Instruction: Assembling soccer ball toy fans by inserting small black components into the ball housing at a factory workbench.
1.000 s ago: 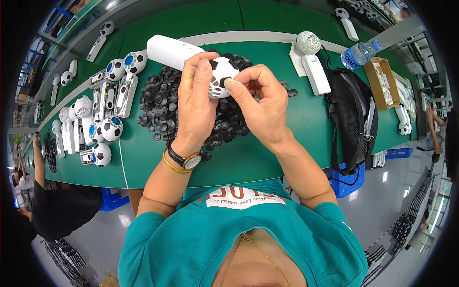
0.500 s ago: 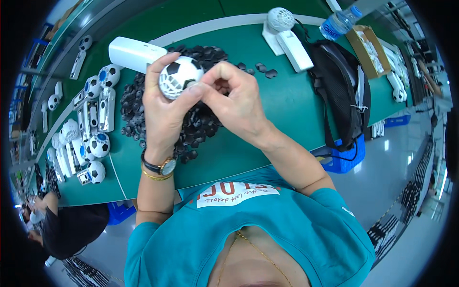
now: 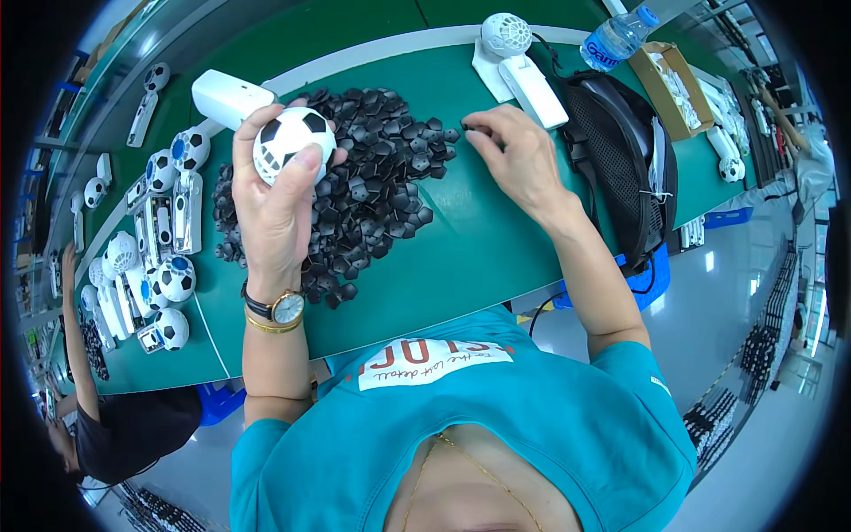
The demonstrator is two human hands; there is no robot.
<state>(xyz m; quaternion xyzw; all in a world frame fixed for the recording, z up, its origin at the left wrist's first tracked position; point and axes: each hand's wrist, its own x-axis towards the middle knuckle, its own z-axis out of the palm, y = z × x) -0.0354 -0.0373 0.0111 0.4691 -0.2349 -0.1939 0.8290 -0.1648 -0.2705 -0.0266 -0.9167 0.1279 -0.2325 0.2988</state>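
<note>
ball-headed device slants over the green table, its long axis running from the handle's end at upper left to the patterned ball at lower right; the left hand grasps the ball, fingers hiding the joint. black pieces heap alongside. the right hand pinches beside them, holding what i cannot tell. beyond: white device, black bag, carton.

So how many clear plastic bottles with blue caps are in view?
1. The bottle is at upper right, beyond the black mesh backpack, just left of the open brown cardboard box. The blurred surroundings may hide others.
</note>
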